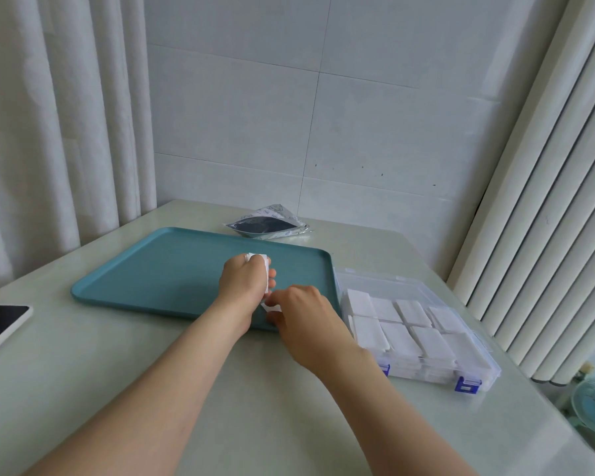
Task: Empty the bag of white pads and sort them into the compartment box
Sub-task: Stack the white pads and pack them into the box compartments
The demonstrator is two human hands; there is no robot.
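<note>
Two hands met over the teal tray [152, 269], centre frame. The left hand [244, 280] gripped a small stack of white pads [258, 257] in curled fingers [272, 272], and the right hand [303, 317] pinched one. A loose pinch might have spilled pads short of the well-filled compartment box [423, 369], lower right.

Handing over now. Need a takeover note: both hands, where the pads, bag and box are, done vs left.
Left hand grips a small stack of white pads over the teal tray. Right hand pinches one pad beside it. Bag lies behind the tray, looks emptied. Compartment box right of tray, open, visible compartments hold pads. Left: put the held pads into the box.
</note>
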